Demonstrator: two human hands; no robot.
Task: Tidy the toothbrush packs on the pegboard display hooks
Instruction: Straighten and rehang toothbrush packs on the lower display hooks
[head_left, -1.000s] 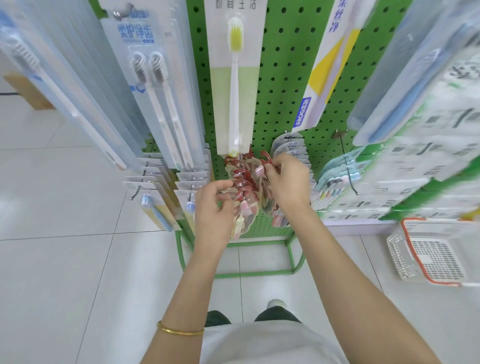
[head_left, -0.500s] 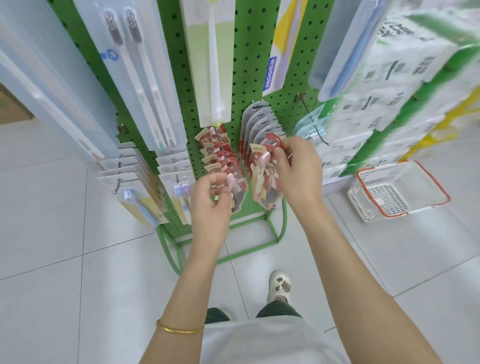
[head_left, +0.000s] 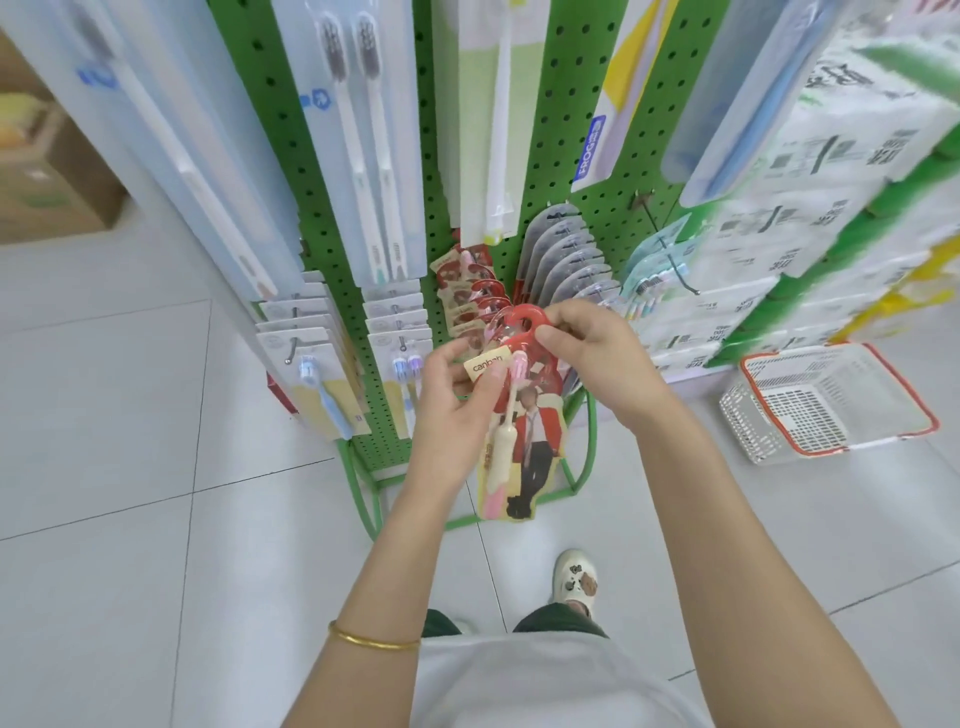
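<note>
A red toothbrush pack (head_left: 524, 441) with a round red hanger loop and a pink-headed brush hangs free in front of the green pegboard (head_left: 561, 171). My right hand (head_left: 597, 358) pinches the pack's red loop at the top. My left hand (head_left: 457, 395) grips the pack's left side near the "canban" label. Behind them a row of the same red packs (head_left: 467, 291) hangs on a low hook, beside a row of grey packs (head_left: 566, 260). Long clear toothbrush packs (head_left: 358, 140) hang higher up.
A bare metal hook (head_left: 670, 254) sticks out of the pegboard at the right. A white and red shopping basket (head_left: 831, 405) sits on the tiled floor at the right. The green stand's frame (head_left: 363, 488) stands just ahead of my shoe (head_left: 574, 577). Stacked printed packs (head_left: 805, 197) fill the right side.
The red pack has come away from the row on the hook and now hangs lower, nearer to me, held by both hands. The view has tilted downward and drawn closer.
</note>
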